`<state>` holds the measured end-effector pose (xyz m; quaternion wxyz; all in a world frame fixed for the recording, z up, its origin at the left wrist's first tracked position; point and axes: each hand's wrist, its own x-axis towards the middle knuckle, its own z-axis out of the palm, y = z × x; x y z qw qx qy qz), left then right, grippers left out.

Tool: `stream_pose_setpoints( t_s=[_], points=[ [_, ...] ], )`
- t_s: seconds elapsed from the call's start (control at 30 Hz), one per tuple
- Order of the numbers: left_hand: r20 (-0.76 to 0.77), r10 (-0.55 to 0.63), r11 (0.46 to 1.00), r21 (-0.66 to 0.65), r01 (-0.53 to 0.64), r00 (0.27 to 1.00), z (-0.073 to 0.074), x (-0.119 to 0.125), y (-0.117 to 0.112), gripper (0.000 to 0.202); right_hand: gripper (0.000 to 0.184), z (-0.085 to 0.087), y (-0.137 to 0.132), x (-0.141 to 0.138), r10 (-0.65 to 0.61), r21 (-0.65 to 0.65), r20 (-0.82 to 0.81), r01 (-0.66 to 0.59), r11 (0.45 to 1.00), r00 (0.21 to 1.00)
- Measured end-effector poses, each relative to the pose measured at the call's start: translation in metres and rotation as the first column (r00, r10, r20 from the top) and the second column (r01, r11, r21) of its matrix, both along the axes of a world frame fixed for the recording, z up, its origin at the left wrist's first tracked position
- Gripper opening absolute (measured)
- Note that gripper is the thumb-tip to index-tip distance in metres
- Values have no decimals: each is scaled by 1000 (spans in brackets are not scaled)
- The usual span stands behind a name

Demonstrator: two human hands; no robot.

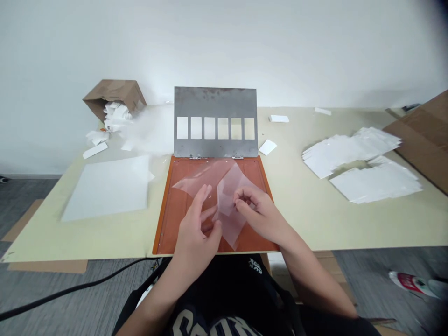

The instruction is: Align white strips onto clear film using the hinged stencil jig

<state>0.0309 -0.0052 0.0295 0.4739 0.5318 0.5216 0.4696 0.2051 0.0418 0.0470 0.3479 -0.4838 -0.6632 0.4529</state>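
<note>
Both my hands are over an orange-brown base plate (175, 219) at the table's front edge. My left hand (198, 231) pinches the lower part of a thin translucent film sheet (229, 212). My right hand (257, 212) grips the same film near its middle with thumb and fingertips. The film is creased and lifted, and one flap (196, 179) trails left over the plate. A grey metal lid (215, 100) with a row of several rectangular windows stands hinged upright at the plate's far edge.
A white sheet stack (108, 186) lies left of the plate. A tipped cardboard box (115, 95) spills white pieces at the back left. Fanned piles of white packets (353, 149) lie to the right, with cardboard (425, 135) beyond. A black cable (70, 289) crosses the floor.
</note>
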Motion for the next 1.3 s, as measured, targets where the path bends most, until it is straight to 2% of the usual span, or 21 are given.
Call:
stream_pose_setpoints(
  t_s=[0.17, 0.27, 0.47, 0.7, 0.87, 1.07, 1.13, 1.3],
  points=[
    [28, 48, 999, 14, -48, 998, 2, -1, 5, 75, 8, -4, -2, 12, -45, -2, -22, 45, 999, 999],
    [46, 77, 995, 52, -80, 996, 7, 3, 10, 75, 9, -11, -6, 19, -133, 56, 9, 132, 990, 991],
    [39, 90, 990, 101, -93, 995, 15, 16, 18, 76, 9, -25, -18, 29, -333, 206, 10, 324, 923, 943],
    [-48, 207, 964, 177, -196, 977, 15, 22, 24, 74, 10, -30, -36, 36, -452, 224, 105, 422, 878, 886],
    [-211, 270, 940, 267, -210, 940, 11, 17, 30, 73, 10, -35, -49, 44, -482, 157, 131, 462, 873, 866],
    [-308, 315, 940, 232, -250, 898, 15, 14, 36, 71, 11, -37, -62, 49, -507, 152, 143, 487, 860, 850],
    [-308, 314, 942, 219, -255, 898, 16, 14, 39, 70, 12, -38, -66, 50, -547, 181, 169, 519, 835, 820],
    [-288, 300, 947, 204, -248, 909, 12, 15, 47, 71, 17, -44, -81, 53, -671, 205, 324, 643, 738, 667]
  ],
)
